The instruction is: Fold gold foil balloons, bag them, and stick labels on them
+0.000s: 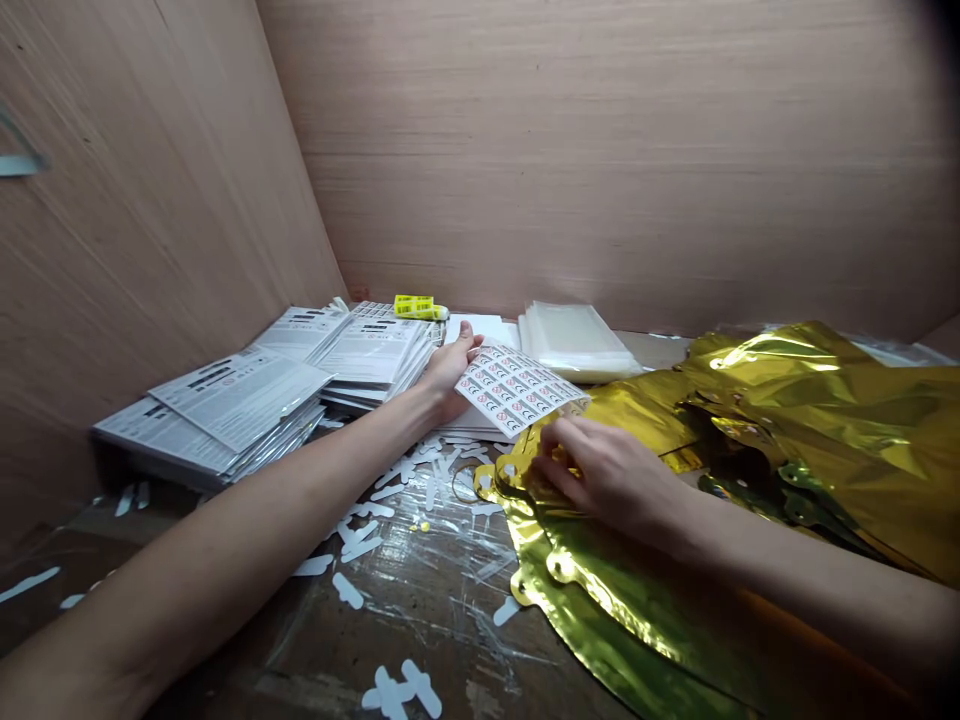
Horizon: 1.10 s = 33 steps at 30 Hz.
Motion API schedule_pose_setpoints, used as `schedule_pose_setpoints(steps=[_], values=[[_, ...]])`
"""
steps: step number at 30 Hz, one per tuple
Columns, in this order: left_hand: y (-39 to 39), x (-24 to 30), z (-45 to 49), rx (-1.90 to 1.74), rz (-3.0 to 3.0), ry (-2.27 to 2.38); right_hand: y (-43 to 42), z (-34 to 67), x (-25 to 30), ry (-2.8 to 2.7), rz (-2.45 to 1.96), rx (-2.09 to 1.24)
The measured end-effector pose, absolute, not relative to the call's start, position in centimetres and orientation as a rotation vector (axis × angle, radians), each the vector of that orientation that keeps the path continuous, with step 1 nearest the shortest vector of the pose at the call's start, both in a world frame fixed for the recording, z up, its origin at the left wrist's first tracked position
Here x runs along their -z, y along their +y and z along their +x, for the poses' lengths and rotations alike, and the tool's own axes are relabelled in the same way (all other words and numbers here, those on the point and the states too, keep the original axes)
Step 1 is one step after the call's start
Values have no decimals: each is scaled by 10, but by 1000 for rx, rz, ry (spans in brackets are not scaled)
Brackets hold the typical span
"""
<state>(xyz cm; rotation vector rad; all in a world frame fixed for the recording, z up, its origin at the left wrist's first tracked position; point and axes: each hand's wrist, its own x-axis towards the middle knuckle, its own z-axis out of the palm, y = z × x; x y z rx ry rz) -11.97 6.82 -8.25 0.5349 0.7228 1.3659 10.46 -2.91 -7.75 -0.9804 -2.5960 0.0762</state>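
Note:
My left hand [450, 365] reaches to the middle of the view and holds a white sheet of printed labels [517, 388] with rows of small red-marked symbols. My right hand [604, 470] rests on crumpled gold metallic foil [600, 590], its fingertips close to the sheet's lower corner. The foil has rounded, balloon-like tabs along its edge and spreads across the right side. My right palm is hidden, and I cannot tell whether those fingers grip the foil.
Stacks of printed leaflets [240, 405] lie at the left, with a yellow-green packet [416, 307] behind them. A pile of clear plastic sleeves [574, 342] sits at the back. White paper offcuts [409, 470] litter the scuffed brown surface. Plywood walls [600, 150] rise behind.

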Motion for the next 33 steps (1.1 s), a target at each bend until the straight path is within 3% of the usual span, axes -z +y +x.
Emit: schedule_pose_setpoints(steps=[4, 11, 22, 30, 33], values=[[67, 82, -119, -1384, 578, 735, -60, 114, 64, -2794, -719, 18], [63, 77, -117, -1395, 588, 798, -131, 152, 43, -2739, -739, -15], [59, 74, -117, -1404, 629, 844, -176, 177, 115, -2693, -684, 737], [57, 58, -116, -1347, 655, 801, -155, 143, 94, -2679, -787, 788], [52, 52, -113, -1318, 666, 763, -144, 136, 83, -2746, -816, 639]])
